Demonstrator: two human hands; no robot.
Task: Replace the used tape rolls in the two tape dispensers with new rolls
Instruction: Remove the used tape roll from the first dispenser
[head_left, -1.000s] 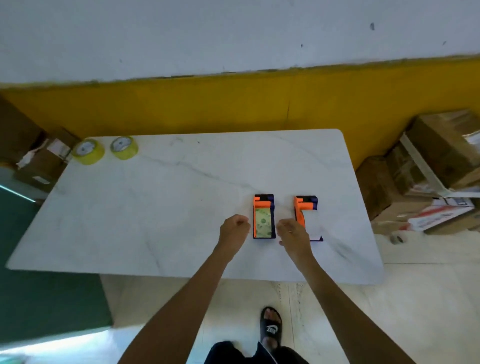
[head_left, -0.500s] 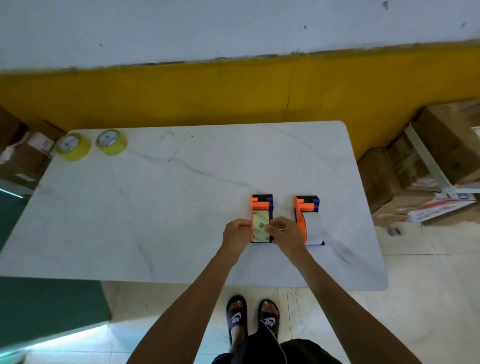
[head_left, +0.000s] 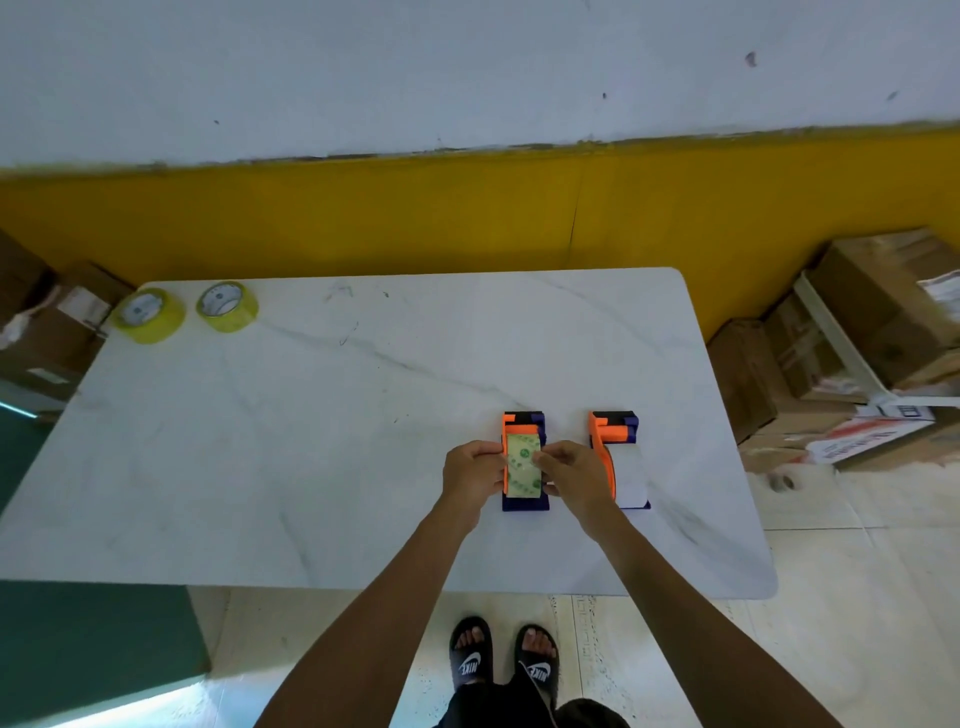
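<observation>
Near front edge, right of centre: orange-and-blue plastic tape dispenser carrying a used roll of green-printed tape, on the white marble tabletop.
Left hand: fingers curled against the dispenser's left side.
Right hand: fingertips pinched at the roll's right edge; firmness of hold cannot be told.
Beside it, to the right: second orange-and-blue dispenser, untouched.
Far left corner: two new yellow tape rolls, well apart from the hands.
Step in hand: freeing the first used roll.
Next move: likely lift the roll clear while steadying the body.
</observation>
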